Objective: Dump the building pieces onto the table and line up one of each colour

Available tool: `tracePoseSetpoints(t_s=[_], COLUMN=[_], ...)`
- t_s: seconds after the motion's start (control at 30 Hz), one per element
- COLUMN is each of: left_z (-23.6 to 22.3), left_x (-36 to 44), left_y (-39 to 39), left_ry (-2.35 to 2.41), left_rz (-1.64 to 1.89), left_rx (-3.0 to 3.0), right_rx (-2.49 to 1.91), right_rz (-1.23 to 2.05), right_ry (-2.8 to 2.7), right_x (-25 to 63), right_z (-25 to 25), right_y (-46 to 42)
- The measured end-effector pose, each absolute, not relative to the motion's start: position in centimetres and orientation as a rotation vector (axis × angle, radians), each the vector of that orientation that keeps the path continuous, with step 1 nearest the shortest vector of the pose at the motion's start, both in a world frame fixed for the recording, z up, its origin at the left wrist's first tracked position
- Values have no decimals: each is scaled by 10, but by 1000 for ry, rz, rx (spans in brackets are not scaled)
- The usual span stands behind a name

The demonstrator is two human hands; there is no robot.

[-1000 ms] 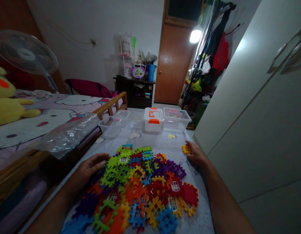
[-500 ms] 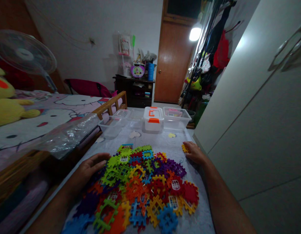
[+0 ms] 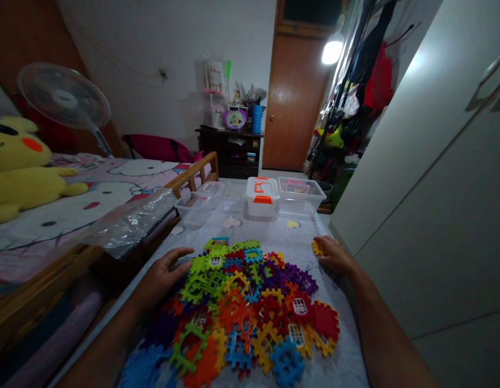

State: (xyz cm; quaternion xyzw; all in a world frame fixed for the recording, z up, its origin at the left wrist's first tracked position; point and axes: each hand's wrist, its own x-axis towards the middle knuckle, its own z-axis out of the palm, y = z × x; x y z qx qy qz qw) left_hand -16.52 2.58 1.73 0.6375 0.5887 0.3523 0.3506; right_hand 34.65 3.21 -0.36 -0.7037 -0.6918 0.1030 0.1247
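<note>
A heap of interlocking plastic building pieces (image 3: 233, 307) in green, orange, red, purple, yellow and blue covers the near part of the cloth-topped table. Some are solid squares, others have cut-out frames or white window grids. At the heap's left edge rests my left hand (image 3: 163, 275), thumb and fingers apart, next to the green pieces with nothing held. Off to the right, beyond the heap, my right hand (image 3: 335, 256) has its fingers closed on a small yellow toothed piece (image 3: 317, 248) at the table's right edge. Part of that piece is hidden by the fingers.
Along the table's far end stand a lidded clear box (image 3: 261, 199) with orange clips, an open clear bin (image 3: 301, 198) and another clear container (image 3: 193, 209). A bed with a wooden rail (image 3: 195, 173) borders the left; a pale wardrobe (image 3: 415, 205) borders the right.
The whole view has swung slightly left. My right hand's fingers cover more of the yellow piece than a second ago. My left hand remains by the heap, and the heap looks unchanged.
</note>
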Motion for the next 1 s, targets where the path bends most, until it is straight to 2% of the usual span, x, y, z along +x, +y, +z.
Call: tracePoseSetpoints(t_s=[0.13, 0.33, 0.43, 0.67, 1.0], left_z=[32, 46, 42, 31, 51], left_x=[-155, -123, -106, -94, -100], left_y=[30, 53, 77, 109, 81], left_ry=[1579, 1451, 1393, 1300, 1216], left_rz=[925, 650, 599, 451, 528], left_rx=[1930, 2213, 2228, 2143, 2143], right_rx=[-2081, -2118, -1972, -1641, -1401], right_rz=[318, 285, 309, 617, 1061], right_ry=[-2017, -2025, -2090, -2233, -2298], right_x=[347, 345, 332, 269, 226], right_z=[-4, 2, 14, 30, 49], right_y=[32, 33, 35, 26, 11])
